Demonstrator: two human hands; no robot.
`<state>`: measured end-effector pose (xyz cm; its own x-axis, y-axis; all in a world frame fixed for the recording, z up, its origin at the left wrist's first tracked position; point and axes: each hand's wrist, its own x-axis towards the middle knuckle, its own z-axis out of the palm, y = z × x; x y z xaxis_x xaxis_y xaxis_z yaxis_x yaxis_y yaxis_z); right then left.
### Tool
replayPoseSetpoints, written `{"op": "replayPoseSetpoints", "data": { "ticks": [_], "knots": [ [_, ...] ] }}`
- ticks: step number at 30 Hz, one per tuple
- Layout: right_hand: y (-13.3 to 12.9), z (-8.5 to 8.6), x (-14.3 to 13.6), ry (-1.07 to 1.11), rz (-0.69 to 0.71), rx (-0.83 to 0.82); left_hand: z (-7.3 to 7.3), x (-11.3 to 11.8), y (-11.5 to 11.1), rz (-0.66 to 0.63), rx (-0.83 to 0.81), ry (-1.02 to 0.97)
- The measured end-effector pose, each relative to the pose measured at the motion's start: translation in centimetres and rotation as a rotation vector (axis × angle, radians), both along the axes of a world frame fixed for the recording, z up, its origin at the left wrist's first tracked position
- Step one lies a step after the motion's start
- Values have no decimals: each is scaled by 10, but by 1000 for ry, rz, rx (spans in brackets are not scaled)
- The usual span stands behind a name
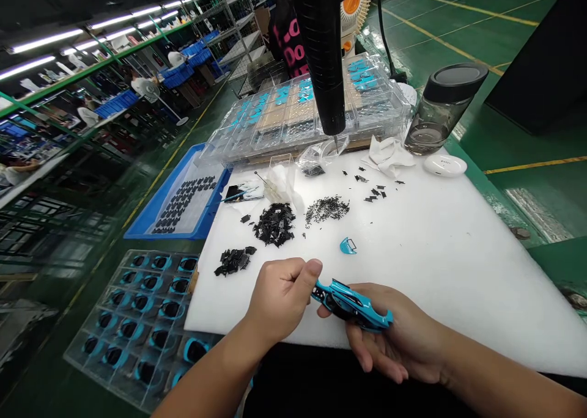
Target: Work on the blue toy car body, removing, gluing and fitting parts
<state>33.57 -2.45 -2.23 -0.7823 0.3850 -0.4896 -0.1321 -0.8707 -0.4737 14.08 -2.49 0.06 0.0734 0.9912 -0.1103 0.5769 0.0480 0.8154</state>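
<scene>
Between my two hands is a blue-and-black moulded plastic shell (353,308), held over the near edge of the white work surface. My left hand (282,296) is closed, its thumb and bent fingers gripping the shell's left end. The right end rests against the palm of my right hand (394,332), whose fingers curl loosely beneath it. Just beyond lies a small blue plastic piece (348,245) with a dark-edged opening. Farther off are a pile of tiny dark screws (327,210) and a heap of black plastic parts (275,224). A smaller heap of black parts (235,260) sits to the left.
A black power screwdriver (323,57) hangs bit-down above the table's far side. Behind it are clear compartment trays (270,146). A tinted bottle (438,109) and white case (444,165) stand right. On the left are a blue bin (132,230) and a tray of blue-and-black shells (151,323).
</scene>
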Motion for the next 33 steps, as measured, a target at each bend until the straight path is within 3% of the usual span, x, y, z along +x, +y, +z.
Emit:
{"op": "replayPoseSetpoints", "data": {
  "ticks": [9, 18, 24, 31, 33],
  "knots": [
    [-1, -2, 0, 34, -21, -21, 1, 0, -1, -6, -21, -48],
    [-4, 4, -4, 109, -196, -110, 13, -1, 4, -153, 97, -148],
    [-8, 2, -4, 124, -245, -119, 2, -4, 6, -137, 4, -240],
    [-6, -3, -12, 51, -387, -71, -17, -32, -8, -125, 385, -30],
    [-7, -3, -12, 45, -407, -72, -26, -40, -13, -154, 425, 15]
  ]
}}
